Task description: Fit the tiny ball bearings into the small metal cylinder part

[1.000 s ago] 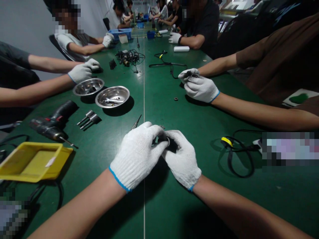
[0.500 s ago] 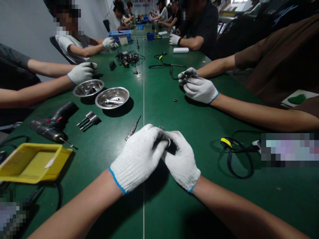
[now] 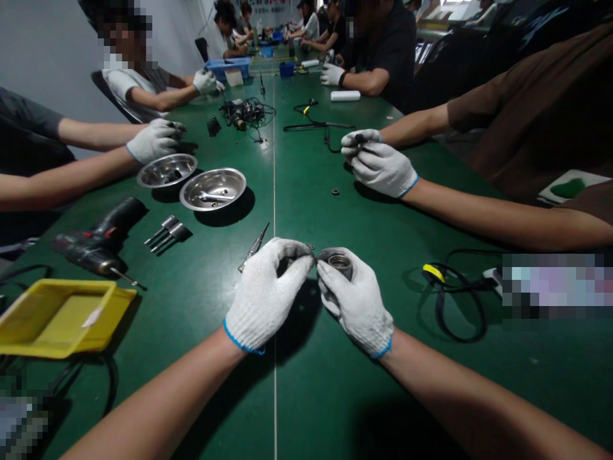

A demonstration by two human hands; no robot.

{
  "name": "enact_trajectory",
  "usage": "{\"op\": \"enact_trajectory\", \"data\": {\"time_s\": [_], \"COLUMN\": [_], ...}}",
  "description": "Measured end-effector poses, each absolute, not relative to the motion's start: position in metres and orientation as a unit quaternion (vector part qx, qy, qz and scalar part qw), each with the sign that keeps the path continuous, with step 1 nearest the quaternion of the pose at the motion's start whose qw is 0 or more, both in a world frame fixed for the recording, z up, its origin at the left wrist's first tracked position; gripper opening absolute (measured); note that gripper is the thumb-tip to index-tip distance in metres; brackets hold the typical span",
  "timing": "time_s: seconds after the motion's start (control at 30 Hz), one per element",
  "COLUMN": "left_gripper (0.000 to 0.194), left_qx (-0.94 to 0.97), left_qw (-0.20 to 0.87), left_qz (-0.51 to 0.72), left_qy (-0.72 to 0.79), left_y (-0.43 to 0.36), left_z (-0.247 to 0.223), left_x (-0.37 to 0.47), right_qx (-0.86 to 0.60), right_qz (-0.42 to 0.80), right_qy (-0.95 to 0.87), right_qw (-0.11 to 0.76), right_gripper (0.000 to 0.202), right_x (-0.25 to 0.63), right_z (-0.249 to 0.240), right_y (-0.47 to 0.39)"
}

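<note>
Head view:

Hard to make out: left hand point(image 3: 271, 291), gloved, has thumb and forefinger tips pressed together, other fingers tucked behind; cannot tell whether a small piece sits between the tips. Right hand point(image 3: 359, 297), gloved, is curled closed around a dark cylindrical part point(image 3: 341, 265), ringed open end facing up, lower body hidden by the glove; part is held over the middle of the green table point(image 3: 306, 396), just right of the pale seam, near the left fingertips. Small rings point(image 3: 310, 246) lie just beyond those fingertips, partly covered. Pointed tool point(image 3: 253, 248) has its near end close to the left glove. Blurred patch point(image 3: 560, 284) toward the table's right edge masks what lies there; a second point(image 3: 19, 415) fills the lower left. Dark objects in the co-workers' gloves mostly hidden.

Containers: yellow tray point(image 3: 103, 342) by the table's left edge, cut off at the left, pale scrap on its wall. Beyond it, past the drill point(image 3: 100, 236) and two socket bits point(image 3: 167, 234), two steel bowls: nearer bowl point(image 3: 232, 185) holds a wrench point(image 3: 214, 198) and small bits; farther bowl point(image 3: 151, 174) holds a dark piece, shape unclear. Blue bin point(image 3: 230, 67) toward the table's far end, contents unreadable
</note>
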State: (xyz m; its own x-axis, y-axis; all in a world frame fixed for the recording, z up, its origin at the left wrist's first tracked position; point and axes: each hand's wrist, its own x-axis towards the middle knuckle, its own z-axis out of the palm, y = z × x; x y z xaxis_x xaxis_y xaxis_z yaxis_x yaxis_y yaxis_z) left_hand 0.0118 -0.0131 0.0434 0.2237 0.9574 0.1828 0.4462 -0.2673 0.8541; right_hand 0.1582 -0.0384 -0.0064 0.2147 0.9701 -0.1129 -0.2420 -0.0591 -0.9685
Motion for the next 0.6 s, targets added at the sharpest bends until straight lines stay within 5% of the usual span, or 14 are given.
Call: {"op": "enact_trajectory", "data": {"time_s": [0.6], "left_gripper": [0.017], "left_qx": [0.73], "left_qw": [0.244], "left_qz": [0.428], "left_qy": [0.474], "left_y": [-0.023], "left_z": [0.005], "left_x": [0.011], "right_qx": [-0.473], "right_qz": [0.61], "right_qy": [-0.347], "right_qw": [0.533], "right_gripper": [0.042], "right_x": [0.161], "right_z": [-0.006], "right_y": [-0.031]}}
